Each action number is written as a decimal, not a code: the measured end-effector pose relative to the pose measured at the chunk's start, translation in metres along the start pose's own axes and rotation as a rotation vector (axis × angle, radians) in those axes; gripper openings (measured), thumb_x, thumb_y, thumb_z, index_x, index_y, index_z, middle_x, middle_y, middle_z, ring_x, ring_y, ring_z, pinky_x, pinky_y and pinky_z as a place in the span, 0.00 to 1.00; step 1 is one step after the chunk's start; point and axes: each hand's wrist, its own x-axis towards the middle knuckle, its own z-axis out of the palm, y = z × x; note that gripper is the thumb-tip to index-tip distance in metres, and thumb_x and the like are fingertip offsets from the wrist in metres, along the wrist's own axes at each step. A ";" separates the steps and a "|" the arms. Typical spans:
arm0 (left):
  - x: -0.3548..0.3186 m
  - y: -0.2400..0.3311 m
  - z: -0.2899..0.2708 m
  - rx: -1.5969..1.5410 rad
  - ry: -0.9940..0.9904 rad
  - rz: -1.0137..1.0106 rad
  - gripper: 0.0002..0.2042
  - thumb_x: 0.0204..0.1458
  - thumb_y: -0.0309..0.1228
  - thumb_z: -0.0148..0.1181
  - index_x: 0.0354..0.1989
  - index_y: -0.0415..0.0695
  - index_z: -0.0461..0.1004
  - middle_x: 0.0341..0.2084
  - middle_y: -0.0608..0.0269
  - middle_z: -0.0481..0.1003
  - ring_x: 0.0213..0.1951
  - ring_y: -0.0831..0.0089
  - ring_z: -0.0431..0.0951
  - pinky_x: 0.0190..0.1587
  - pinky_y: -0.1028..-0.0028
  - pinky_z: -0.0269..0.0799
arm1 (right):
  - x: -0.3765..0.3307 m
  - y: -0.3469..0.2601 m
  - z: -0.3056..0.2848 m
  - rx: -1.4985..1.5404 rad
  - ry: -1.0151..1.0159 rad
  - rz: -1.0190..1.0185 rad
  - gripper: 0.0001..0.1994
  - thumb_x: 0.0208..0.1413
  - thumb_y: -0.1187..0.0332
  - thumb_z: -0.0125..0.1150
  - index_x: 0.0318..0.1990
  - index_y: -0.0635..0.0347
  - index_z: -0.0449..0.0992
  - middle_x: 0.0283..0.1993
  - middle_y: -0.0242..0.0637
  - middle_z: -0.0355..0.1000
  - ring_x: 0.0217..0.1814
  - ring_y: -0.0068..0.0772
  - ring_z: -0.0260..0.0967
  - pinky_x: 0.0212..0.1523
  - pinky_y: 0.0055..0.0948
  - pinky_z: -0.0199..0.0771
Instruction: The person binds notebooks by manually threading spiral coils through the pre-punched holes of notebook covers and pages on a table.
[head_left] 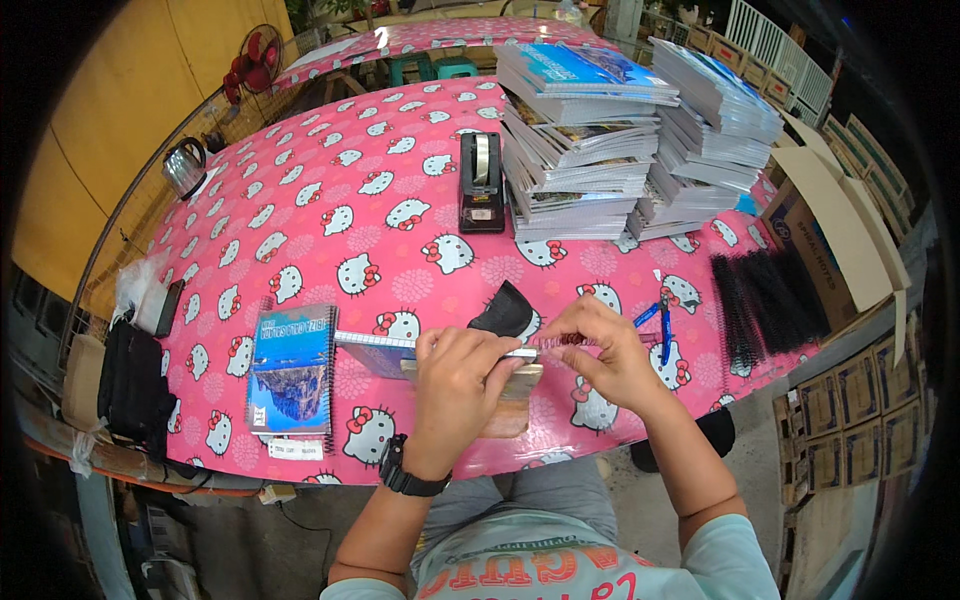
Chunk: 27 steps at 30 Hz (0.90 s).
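Looking down through the head camera, we see our two hands meeting at the near edge of a table under a pink vinyl cloth printed with white cartoon cats (330, 160). Our left hand (455, 385) (the one with a black wristwatch (408, 472)) has its fingers curled down over the edge of a thin spiral-bound notebook with a blue cover (375, 350), pinning it flat on a small wooden block (515, 400). Our right hand (610, 355) pinches a dark red plastic binding coil (560, 340) between thumb and fingertips at the notebook's edge.

The coil lies with its long axis left to right, along the table's near edge, its free end pointing toward our right hand. The notebook runs the same way, stretching off to our left.

We judge the likely trouble to be the coil skipping a hole or springing out if the left hand's hold slackens; the notebook overhangs the block and could tip.

Around us: a finished blue-covered notebook with a landscape picture (292, 368) at left, a black tape dispenser (481, 183), tall stacks of notebooks (585, 140), a bundle of black coils (765, 300), blue pens (660, 325) and a black curved piece (503, 312).
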 end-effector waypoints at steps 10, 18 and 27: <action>0.003 -0.001 0.000 0.029 -0.024 0.057 0.09 0.41 0.28 0.64 0.33 0.47 0.78 0.28 0.67 0.72 0.35 0.68 0.70 0.46 0.66 0.56 | 0.001 0.004 -0.005 -0.048 -0.163 -0.040 0.12 0.49 0.78 0.57 0.42 0.58 0.74 0.33 0.39 0.68 0.36 0.39 0.68 0.39 0.31 0.69; 0.005 0.007 0.005 0.015 0.006 -0.052 0.10 0.41 0.28 0.64 0.34 0.47 0.77 0.28 0.66 0.72 0.36 0.68 0.70 0.47 0.66 0.54 | 0.004 0.001 -0.010 -0.231 -0.154 -0.103 0.14 0.53 0.73 0.55 0.48 0.61 0.71 0.35 0.43 0.70 0.38 0.43 0.70 0.37 0.33 0.69; 0.008 0.005 0.000 0.003 -0.158 0.125 0.12 0.42 0.31 0.63 0.38 0.50 0.75 0.30 0.67 0.70 0.37 0.68 0.69 0.44 0.66 0.55 | 0.021 0.005 -0.024 0.164 -0.487 0.182 0.21 0.56 0.67 0.56 0.57 0.60 0.64 0.31 0.35 0.72 0.34 0.24 0.71 0.32 0.27 0.72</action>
